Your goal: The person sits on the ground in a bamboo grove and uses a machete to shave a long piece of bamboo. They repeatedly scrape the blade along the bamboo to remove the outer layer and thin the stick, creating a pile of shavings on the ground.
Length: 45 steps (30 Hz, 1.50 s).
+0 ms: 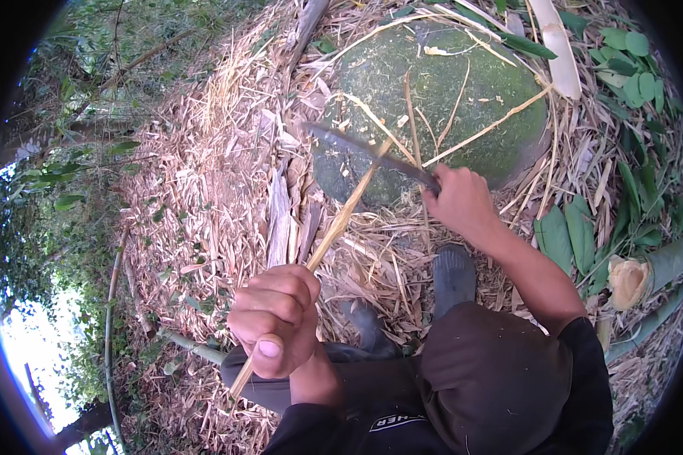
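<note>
Beside a mossy green boulder [440, 98], the left hand [275, 318] grips a thin bamboo strip [341, 224] in a closed fist while the right hand [459, 201], fingers wrapped tight, sets a knife [372, 155] across its far end; shavings [205, 189] already litter the ground, trimming apparently midway.

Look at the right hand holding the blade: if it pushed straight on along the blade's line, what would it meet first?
Probably the thin bamboo strip that the left hand holds; the right hand's blade already crosses it. Depth is unclear.
</note>
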Available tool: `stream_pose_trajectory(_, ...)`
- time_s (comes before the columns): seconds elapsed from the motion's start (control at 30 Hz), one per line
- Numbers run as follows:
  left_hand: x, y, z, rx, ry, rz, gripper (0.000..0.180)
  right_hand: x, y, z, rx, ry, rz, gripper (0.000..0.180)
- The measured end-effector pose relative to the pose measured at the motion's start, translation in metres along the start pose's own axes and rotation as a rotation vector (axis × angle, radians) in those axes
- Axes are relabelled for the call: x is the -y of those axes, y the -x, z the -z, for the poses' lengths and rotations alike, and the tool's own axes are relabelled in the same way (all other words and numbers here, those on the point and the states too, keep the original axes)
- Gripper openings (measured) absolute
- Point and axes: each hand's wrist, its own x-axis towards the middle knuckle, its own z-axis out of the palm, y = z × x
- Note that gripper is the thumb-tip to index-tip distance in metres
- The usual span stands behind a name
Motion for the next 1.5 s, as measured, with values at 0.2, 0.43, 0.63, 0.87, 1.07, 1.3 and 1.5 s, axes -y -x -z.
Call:
stream_pose_trajectory(0.2,-0.001,0.0,0.002,0.0,-0.021,0.008,0.046,0.005,0.012,-0.003,-0.035,-0.014,0.087,0.03)
stream_pose_trajectory(0.43,0.0,0.002,-0.001,0.006,-0.027,-0.003,0.046,0.009,0.005,0.001,-0.015,0.023,0.022,0.029)
stream_pose_trajectory(0.63,0.007,0.005,0.003,-0.095,-0.041,-0.001,0.044,-0.008,-0.018,-0.006,-0.035,0.036,-0.044,0.031)
stream_pose_trajectory(0.87,-0.002,0.019,0.004,-0.375,-0.078,0.012,0.049,0.013,-0.001,-0.018,-0.232,-0.132,0.046,0.028)
stream_pose_trajectory(1.07,0.01,0.022,-0.018,-0.456,-0.209,-0.214,0.05,0.061,0.042,0.007,-0.207,-0.302,0.429,0.01)
stream_pose_trajectory(1.3,0.012,0.037,-0.023,-0.439,-0.221,-0.234,0.048,0.065,0.049,0.005,-0.124,-0.269,0.477,0.012)
stream_pose_trajectory(1.5,0.003,0.041,-0.011,-0.452,-0.158,-0.179,0.047,0.051,0.03,-0.01,-0.126,-0.234,0.341,0.01)
